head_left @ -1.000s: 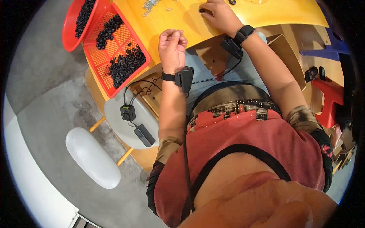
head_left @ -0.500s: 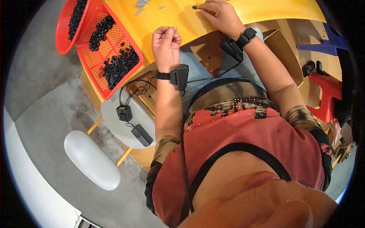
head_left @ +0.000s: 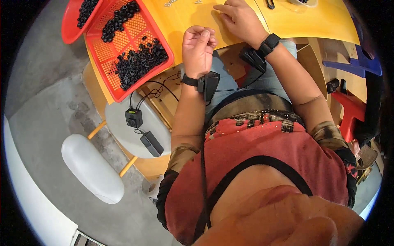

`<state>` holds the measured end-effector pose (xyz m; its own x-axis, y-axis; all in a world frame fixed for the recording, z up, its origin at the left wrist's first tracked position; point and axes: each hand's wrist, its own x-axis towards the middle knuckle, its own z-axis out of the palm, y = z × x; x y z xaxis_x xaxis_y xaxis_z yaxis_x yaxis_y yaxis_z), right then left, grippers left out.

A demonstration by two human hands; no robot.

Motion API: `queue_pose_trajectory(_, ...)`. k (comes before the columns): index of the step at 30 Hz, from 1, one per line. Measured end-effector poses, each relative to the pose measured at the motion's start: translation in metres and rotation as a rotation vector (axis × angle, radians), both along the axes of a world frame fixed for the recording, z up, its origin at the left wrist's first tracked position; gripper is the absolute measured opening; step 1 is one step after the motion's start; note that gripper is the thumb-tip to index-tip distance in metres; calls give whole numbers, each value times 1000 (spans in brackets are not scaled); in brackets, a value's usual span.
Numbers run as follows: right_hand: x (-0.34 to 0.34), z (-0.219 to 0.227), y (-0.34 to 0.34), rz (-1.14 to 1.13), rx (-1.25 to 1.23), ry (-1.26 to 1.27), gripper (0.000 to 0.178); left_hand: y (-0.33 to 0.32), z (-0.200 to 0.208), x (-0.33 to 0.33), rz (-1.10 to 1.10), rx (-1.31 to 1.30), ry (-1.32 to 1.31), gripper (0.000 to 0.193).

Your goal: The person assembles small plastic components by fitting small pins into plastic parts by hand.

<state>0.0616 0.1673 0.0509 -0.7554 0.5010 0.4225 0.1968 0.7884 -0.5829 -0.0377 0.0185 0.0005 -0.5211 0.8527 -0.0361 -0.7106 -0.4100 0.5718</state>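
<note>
Left hand (head_left: 199, 47) top centre, fingers curled shut in a loose fist over the yellow table (head_left: 328, 24) edge; contents hidden. Right hand (head_left: 240, 18) lies on the tabletop, fingertips pressed together, pinch unclear. Red mesh tray (head_left: 123, 41) of black rings (head_left: 139, 65) upper left, within left-hand reach.

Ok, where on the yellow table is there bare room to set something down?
Bare yellow table lies right of the right hand, out to the curved edge, and a narrower strip runs between the red basket and the left hand. The basket, full of small black parts, crowds the left end.
</note>
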Motion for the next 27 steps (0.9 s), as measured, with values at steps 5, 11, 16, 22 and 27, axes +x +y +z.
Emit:
queue_pose_trajectory(5, -29, 0, 7, -19, 105, -43, 19, -3, -1, -1, -46, 48, -92, 17)
queue_pose_trajectory(11, -46, -16, 13, -76, 105, -56, 12, -3, 0, 0, -111, 87, -58, 14)
queue_pose_trajectory(16, -44, -19, 11, -81, 119, -84, 13, -3, 1, -3, -150, 85, -45, 17)
queue_pose_trajectory(22, -35, -18, 11, -74, 104, -65, 13, -2, -1, -3, -143, 100, -80, 18)
queue_pose_trajectory(27, -37, -12, 8, -33, 59, -34, 13, -2, -3, -4, -141, 106, -87, 18)
